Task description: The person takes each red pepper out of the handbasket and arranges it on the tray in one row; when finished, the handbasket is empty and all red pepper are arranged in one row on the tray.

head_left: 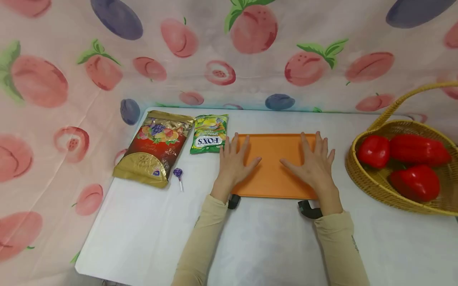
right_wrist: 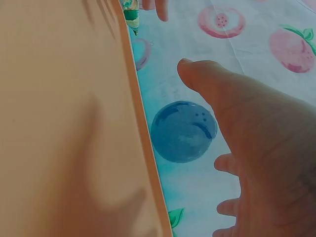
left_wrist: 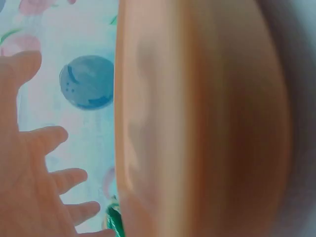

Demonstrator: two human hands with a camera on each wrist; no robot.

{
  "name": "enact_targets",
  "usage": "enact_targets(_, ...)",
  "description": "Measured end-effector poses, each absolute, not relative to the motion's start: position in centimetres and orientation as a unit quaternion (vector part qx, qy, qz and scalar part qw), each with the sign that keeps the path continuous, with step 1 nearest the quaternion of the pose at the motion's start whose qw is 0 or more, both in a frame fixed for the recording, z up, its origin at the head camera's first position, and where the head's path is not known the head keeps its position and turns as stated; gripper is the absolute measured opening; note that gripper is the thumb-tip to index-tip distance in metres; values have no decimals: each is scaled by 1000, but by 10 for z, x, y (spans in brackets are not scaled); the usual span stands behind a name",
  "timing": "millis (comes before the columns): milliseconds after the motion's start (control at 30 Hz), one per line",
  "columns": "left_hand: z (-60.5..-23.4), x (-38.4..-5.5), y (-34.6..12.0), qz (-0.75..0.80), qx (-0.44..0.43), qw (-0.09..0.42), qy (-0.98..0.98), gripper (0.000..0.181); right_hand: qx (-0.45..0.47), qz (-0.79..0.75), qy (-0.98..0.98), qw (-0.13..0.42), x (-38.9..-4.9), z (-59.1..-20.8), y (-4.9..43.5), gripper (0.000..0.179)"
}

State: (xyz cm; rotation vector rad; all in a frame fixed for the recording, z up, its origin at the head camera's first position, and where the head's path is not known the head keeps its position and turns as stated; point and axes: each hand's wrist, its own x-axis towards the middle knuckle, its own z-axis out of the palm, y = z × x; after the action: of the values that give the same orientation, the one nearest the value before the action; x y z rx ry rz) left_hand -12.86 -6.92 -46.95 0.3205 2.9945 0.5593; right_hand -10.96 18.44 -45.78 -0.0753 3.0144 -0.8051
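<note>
An orange rectangular tray (head_left: 275,167) lies flat on the white table in the head view. Over its left edge my left hand (head_left: 233,165) is held with fingers spread, holding nothing. My right hand (head_left: 315,165), likewise spread and holding nothing, is over the right edge. Both thumbs point inward over the tray. In the left wrist view the left hand (left_wrist: 29,163) is beside the tray's blurred side (left_wrist: 148,123). The right wrist view has the right hand (right_wrist: 266,133) near the tray surface (right_wrist: 59,98), which carries shadows of fingers.
Left of the tray lie a green FOX'S candy bag (head_left: 209,133), a red and gold candy bag (head_left: 155,149) and a purple lollipop (head_left: 178,174). On the right stands a wicker basket (head_left: 368,194) with red peppers (head_left: 416,182). A fruit-patterned cloth (head_left: 250,75) hangs behind the white table (head_left: 264,238).
</note>
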Motion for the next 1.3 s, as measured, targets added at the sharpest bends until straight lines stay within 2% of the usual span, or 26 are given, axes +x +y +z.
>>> enact_targets(267, -478, -127, -78, 292, 83, 18, 953, 76, -27, -275, 961, 27, -113, -458, 186, 108)
enact_targets(567, -476, -121, -81, 341, 74, -6, 937, 73, -23, -292, 955, 34, -111, -461, 189, 106)
enact_targets(900, -467, -116, -96, 371, 40, 1, 928, 72, -28, -309, 950, 27, -113, -461, 191, 103)
enact_targets(1300, -461, -116, -105, 435, -17, 29, 900, 69, -15, -333, 942, -20, -110, -448, 207, 94)
